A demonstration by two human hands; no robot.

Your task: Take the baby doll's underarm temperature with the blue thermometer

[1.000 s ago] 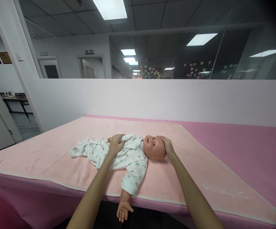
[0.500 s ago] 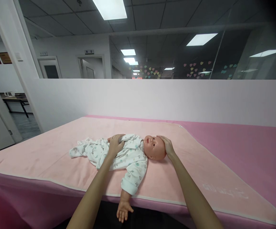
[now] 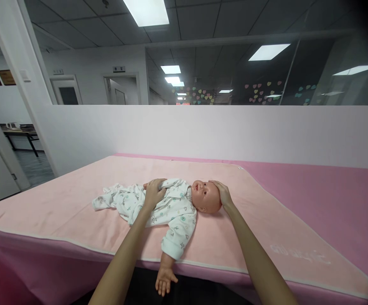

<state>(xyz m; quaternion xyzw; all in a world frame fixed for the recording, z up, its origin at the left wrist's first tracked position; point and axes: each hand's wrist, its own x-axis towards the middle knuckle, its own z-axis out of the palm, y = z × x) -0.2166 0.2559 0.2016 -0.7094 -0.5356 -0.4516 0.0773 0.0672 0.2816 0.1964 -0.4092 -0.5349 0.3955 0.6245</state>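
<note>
A bald baby doll of reddish-tan plastic (image 3: 177, 205) was laid on its back across a peach-coloured cloth mat (image 3: 234, 250), which was spread over a bright pink covered surface (image 3: 323, 190) beside a low white wall (image 3: 234, 131). The doll was dressed in white long-sleeved clothing printed with small green and grey figures (image 3: 166, 214), its legs pointed to the left and its round head (image 3: 206, 198) to the right. Its near arm was stretched past the mat's front edge, the bare plastic hand (image 3: 165, 279) turned palm up. As far as could be judged, dressing and laying down were done, and touch was being applied at two places; how much of this handling was left could not be told from the view. The person's left hand (image 3: 154, 194) was laid over the doll's waist, gently curved, with nothing seen pinched; its fingertips were partly hidden. The right hand (image 3: 223, 195) was cupped, half open, around the crown of the head, its palm and fingers rested against the plastic.
</note>
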